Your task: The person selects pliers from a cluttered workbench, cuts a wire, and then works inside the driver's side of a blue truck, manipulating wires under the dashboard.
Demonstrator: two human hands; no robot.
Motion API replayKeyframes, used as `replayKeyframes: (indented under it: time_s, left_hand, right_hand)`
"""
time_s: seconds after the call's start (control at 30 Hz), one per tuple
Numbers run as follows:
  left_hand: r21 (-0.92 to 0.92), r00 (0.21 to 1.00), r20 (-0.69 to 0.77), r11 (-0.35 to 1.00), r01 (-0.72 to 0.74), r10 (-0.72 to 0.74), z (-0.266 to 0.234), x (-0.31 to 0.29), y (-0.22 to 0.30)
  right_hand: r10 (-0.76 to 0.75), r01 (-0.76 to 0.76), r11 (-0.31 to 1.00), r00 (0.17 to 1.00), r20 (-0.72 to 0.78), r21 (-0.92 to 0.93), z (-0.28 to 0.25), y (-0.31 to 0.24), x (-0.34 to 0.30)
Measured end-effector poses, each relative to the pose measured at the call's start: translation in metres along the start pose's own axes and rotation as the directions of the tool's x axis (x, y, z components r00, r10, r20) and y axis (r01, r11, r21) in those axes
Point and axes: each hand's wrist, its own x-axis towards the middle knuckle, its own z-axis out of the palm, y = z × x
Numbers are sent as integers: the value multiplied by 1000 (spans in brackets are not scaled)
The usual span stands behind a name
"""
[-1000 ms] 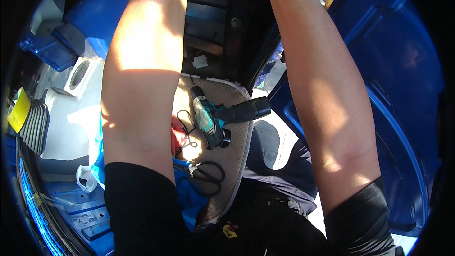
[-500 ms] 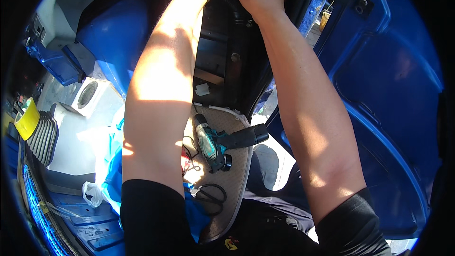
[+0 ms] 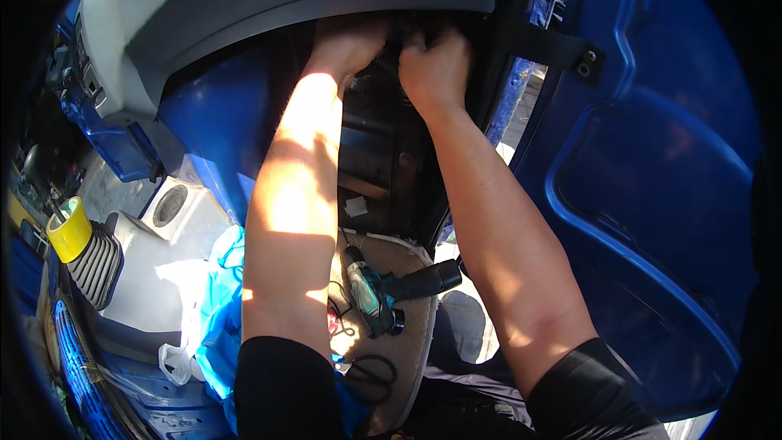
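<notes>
Teal-and-black cordless drill (image 3: 383,297) on a beige mat (image 3: 411,257); left of the drill, light-blue plastic bag (image 3: 216,318), yellow tape roll (image 3: 69,228); right, blue door panel (image 3: 652,163).

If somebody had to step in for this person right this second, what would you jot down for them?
Left hand: up in the dark gap under the grey dashboard, fingers out of sight, grip unclear.
Right hand: beside it in the same gap, curled closed on something dark that cannot be made out.
Things: a teal and black cordless drill lies unused on the beige floor mat between the forearms; black-handled scissors sit nearer the person. A yellow tape roll rests on the left.
Done: cannot tell.
Left: the work under the dashboard is in hand; the blue door stands open on the right.
</notes>
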Motion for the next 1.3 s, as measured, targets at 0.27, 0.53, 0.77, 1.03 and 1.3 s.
replayKeyframes:
  time_s: [0.27,0.53,0.77,1.03,1.3]
  left_hand:
    - [46,997,10,996,-77,76,0,0,-4]
    - [16,997,-20,997,-74,75,1,1,-12]
    - [-228,974,92,947,225,-209,-3,-6,5]
    - [136,998,-46,990,-32,39,3,-6,-2]
    - [67,992,-90,994,-85,91,7,-14,-8]
  right_hand:
    - [26,-29,999,997,74,39,-2,4,5]
    - [65,-70,995,995,74,76,-4,-1,3]
    - [67,-65,985,998,-6,163,12,16,4]
    - [166,-172,969,985,50,178,9,15,1]
    - [120,-135,946,990,68,296,10,14,4]
